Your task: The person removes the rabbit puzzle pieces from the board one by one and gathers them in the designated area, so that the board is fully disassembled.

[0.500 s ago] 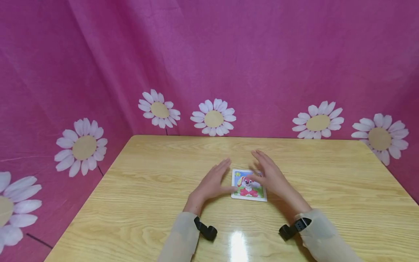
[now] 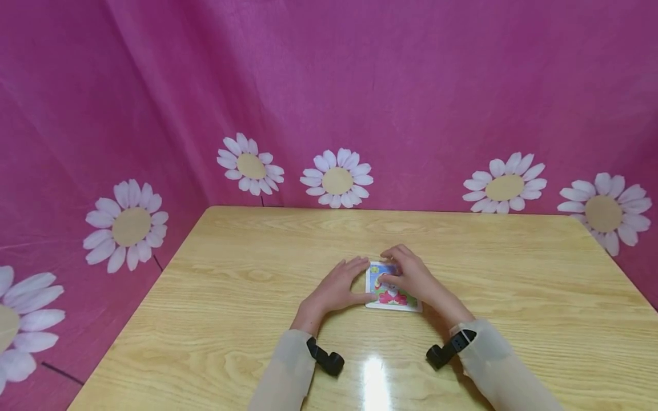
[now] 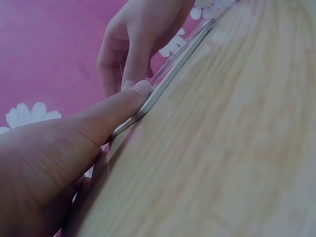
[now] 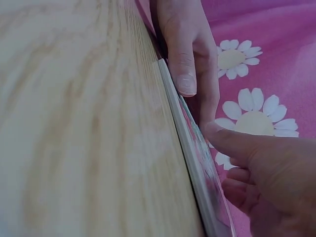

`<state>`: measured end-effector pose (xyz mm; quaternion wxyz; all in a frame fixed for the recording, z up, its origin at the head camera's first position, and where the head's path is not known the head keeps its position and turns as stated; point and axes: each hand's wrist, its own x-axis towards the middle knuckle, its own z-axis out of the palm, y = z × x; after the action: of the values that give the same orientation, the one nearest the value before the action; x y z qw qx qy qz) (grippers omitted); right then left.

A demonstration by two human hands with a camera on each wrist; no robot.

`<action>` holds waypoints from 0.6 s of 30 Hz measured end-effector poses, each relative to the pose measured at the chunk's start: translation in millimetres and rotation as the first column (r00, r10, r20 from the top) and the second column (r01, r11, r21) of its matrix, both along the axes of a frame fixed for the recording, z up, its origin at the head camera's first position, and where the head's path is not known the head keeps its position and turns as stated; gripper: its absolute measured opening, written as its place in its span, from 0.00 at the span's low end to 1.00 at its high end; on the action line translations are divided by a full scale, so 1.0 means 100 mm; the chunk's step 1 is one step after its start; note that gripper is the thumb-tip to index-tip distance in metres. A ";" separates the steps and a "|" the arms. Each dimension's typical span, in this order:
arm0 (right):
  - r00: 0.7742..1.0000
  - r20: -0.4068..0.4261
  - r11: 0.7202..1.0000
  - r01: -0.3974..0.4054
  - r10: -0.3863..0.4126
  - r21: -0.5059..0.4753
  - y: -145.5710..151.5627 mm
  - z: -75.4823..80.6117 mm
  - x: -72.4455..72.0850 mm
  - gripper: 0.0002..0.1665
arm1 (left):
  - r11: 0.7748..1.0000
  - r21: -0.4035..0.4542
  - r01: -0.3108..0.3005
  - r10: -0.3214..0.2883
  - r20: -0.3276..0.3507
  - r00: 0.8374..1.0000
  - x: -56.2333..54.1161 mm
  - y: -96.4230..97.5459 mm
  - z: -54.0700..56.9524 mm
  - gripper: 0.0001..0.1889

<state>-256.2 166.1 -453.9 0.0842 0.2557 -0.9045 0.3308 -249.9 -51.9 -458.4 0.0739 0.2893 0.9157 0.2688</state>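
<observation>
A flat square picture board [image 2: 393, 299], white-bordered with a pink rabbit on it, lies on the wooden table. At its left side is my left hand [image 2: 336, 288], thumb resting on the near left part of the board and fingers reaching along toward the far left corner. My right hand [image 2: 413, 278] bends over the board from the right, covering part of the rabbit. Its thumb [image 4: 217, 133] is over the picture, apart from the forefinger near the far edge. From the side, the board's pale edge [image 3: 163, 86] shows low and flat.
The light wood table [image 2: 247, 251] extends around the board on every side. Behind and to the left hangs a pink cloth [image 2: 390, 85] with white daisies. Each wrist wears a black strap with a camera [image 2: 329, 362].
Both hands have come down to the board. The left thumb and fingers are now at its left side, and the right hand has shifted left over the picture.
</observation>
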 end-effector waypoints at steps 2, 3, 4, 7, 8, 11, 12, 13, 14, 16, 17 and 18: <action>1.000 0.009 1.000 -0.002 0.002 0.004 -0.01 -0.01 -0.02 0.24 | 1.000 0.005 0.000 0.000 -0.004 1.000 0.00 0.00 0.00 0.42; 1.000 0.020 1.000 -0.002 0.002 0.007 -0.01 -0.01 -0.02 0.22 | 1.000 0.007 0.000 0.000 -0.006 1.000 0.00 0.00 0.00 0.42; 0.999 0.033 1.000 -0.003 0.002 0.013 -0.02 -0.02 -0.03 0.20 | 1.000 0.006 0.001 -0.001 -0.009 1.000 0.00 0.00 -0.01 0.42; 0.996 0.085 1.000 -0.003 0.000 0.025 -0.02 -0.02 -0.06 0.18 | 1.000 0.005 0.001 -0.001 -0.010 1.000 0.00 0.00 -0.01 0.42; 0.995 0.099 1.000 -0.006 0.003 0.031 -0.03 -0.02 -0.07 0.18 | 1.000 0.003 0.002 -0.002 -0.010 1.000 -0.01 0.00 -0.01 0.42; 0.991 0.136 0.999 -0.019 0.014 0.038 -0.03 -0.01 -0.10 0.17 | 1.000 0.005 -0.002 0.002 -0.002 1.000 -0.01 0.01 0.00 0.42; 0.989 0.144 0.999 -0.021 0.015 0.040 -0.04 0.00 -0.11 0.16 | 1.000 0.006 -0.004 0.004 0.002 1.000 -0.01 0.01 0.00 0.42; 0.988 0.150 0.999 -0.027 0.020 0.043 -0.04 0.01 -0.11 0.16 | 1.000 0.006 -0.006 0.006 0.003 1.000 -0.01 0.01 0.00 0.42; 0.988 0.154 0.999 -0.031 0.024 0.044 -0.04 0.01 -0.12 0.15 | 1.000 0.005 -0.007 0.007 0.003 1.000 -0.01 0.01 -0.01 0.42; 0.984 0.174 0.998 -0.040 0.031 0.046 -0.04 0.03 -0.13 0.15 | 1.000 0.004 -0.009 0.009 0.006 1.000 -0.02 0.01 -0.01 0.42; 0.983 0.180 0.998 -0.047 0.038 0.049 -0.05 0.04 -0.13 0.15 | 1.000 0.004 -0.010 0.010 0.005 1.000 -0.02 0.01 -0.01 0.42; 0.981 0.190 0.997 -0.052 0.041 0.051 -0.05 0.05 -0.14 0.14 | 1.000 0.003 -0.011 0.011 0.004 1.000 -0.02 0.00 -0.02 0.42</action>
<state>-270.1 161.2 -449.1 -0.0167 0.2466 -0.9110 0.3302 -252.1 -51.5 -460.0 0.0736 0.2837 0.9168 0.2711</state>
